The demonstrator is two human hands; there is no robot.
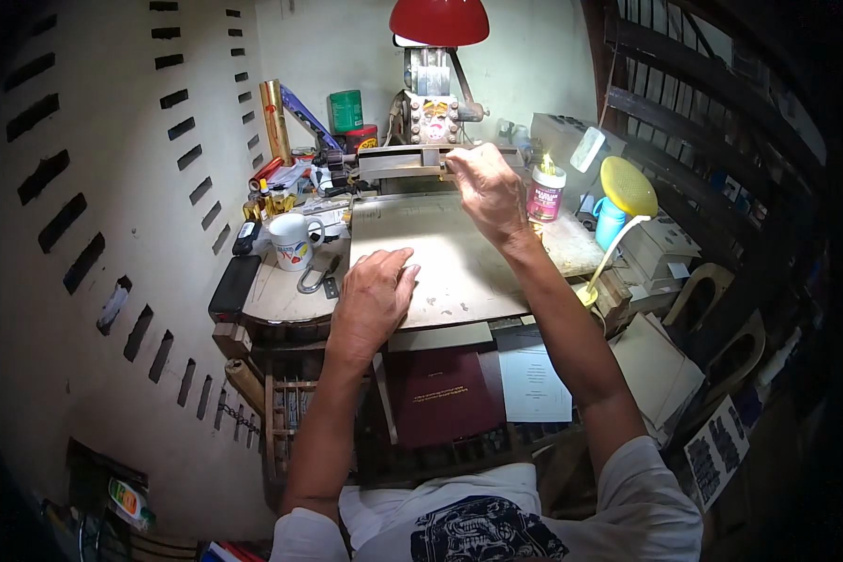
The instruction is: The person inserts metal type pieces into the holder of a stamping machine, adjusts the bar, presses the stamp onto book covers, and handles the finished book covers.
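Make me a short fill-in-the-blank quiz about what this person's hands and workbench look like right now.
1. The left hand lies flat on the grey ____.
2. The right hand grips the metal bar of the press under a lamp whose shade is ____.
3. The white mug stands to the ____ of the board.
4. A dark red ____ lies below the bench.

Missing words: board; red; left; book

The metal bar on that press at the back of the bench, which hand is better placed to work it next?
Likely the right hand: it already grips the metal bar on the press. The left hand rests flat on the board, nearer the body.
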